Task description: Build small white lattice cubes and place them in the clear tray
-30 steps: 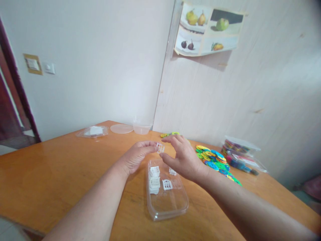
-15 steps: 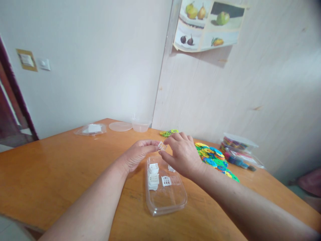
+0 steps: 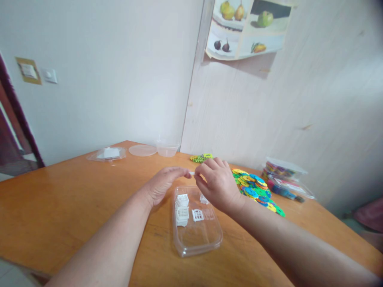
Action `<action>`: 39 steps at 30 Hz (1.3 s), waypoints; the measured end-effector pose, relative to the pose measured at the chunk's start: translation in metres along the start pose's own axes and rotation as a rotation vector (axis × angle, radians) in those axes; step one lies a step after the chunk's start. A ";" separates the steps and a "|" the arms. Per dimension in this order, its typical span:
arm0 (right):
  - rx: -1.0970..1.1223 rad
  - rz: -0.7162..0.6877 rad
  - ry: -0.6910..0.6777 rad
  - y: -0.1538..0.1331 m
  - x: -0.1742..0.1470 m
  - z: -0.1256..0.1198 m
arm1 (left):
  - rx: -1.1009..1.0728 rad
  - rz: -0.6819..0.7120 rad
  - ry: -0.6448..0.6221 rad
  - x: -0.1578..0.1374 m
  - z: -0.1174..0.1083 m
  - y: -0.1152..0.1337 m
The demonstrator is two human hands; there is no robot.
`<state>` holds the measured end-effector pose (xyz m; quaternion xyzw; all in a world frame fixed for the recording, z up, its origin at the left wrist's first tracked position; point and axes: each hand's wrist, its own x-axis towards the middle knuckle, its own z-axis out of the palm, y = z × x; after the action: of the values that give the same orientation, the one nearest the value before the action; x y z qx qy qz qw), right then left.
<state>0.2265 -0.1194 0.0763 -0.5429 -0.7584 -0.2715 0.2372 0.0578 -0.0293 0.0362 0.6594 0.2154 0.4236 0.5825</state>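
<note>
The clear box (image 3: pixel 199 239) sits on the table (image 3: pixel 89 211) just below and between the two hands. Inside it, on the left hand's side, white pieces (image 3: pixel 182 215) are piled in stacks; one arched piece (image 3: pixel 198 215) lies flat below the right hand, and another small white piece (image 3: pixel 204 198) is partly covered by that hand. The held white piece (image 3: pixel 192 173) is above the box's far end, between the fingertips of both hands, and shows only as a thin white strip. The right hand (image 3: pixel 218 184) has its fingers drawn together on the near end of the strip; the left hand (image 3: pixel 165 184) pinches the opposite end.

A second ago the right thumb and forefinger stood apart beside the piece; now they have come together. Half a second ago its gridded face showed; now it is turned edge-on. The box's contents look unchanged.

The table is smooth, orange-brown wood. The box is see-through plastic with rounded corners. Beyond the right hand lies a heap of flat, notched discs (image 3: pixel 254 191) in blue, green and yellow; a translucent bowl (image 3: pixel 167 149) stands beyond the left hand. The white pieces are openwork, like tiny barred windows.
</note>
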 end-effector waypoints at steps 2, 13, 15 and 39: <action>-0.040 -0.045 -0.005 -0.001 -0.002 0.001 | -0.004 -0.018 -0.016 0.000 -0.001 0.000; 0.067 -0.108 -0.074 0.002 -0.005 0.002 | -0.066 -0.076 -0.069 0.001 -0.002 -0.003; 0.046 -0.116 -0.078 0.002 -0.005 0.001 | -0.050 -0.063 -0.054 0.000 -0.001 -0.002; 0.052 0.020 -0.270 0.005 0.006 -0.014 | 0.026 -0.131 -0.057 -0.004 0.004 0.002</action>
<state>0.2299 -0.1232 0.0913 -0.5757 -0.7848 -0.1740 0.1494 0.0584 -0.0351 0.0368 0.6632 0.2466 0.3627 0.6064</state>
